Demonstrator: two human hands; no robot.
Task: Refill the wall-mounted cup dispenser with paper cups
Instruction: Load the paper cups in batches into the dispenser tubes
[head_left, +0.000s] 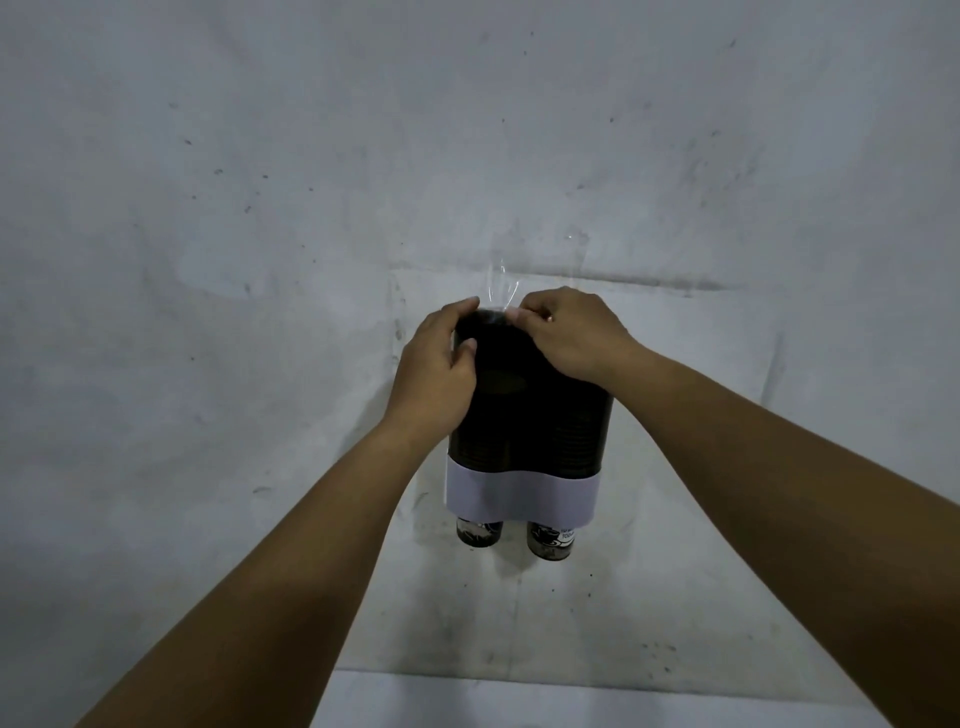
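A wall-mounted cup dispenser (550, 436) with two dark tinted tubes and a white band (519, 493) hangs on the wall. Dark printed paper cups (550, 540) poke out under each tube. At the top of the left tube a dark stack of cups (491, 353) stands wrapped in a clear plastic sleeve (501, 286), whose loose end sticks up. My left hand (436, 374) grips the side of this stack near its top. My right hand (571, 332) pinches the plastic sleeve at the stack's top edge. How deep the stack sits in the tube is hidden.
The grey, stained wall (260, 208) fills the view around the dispenser. A paler ledge or surface (519, 696) runs along the bottom edge below the dispenser.
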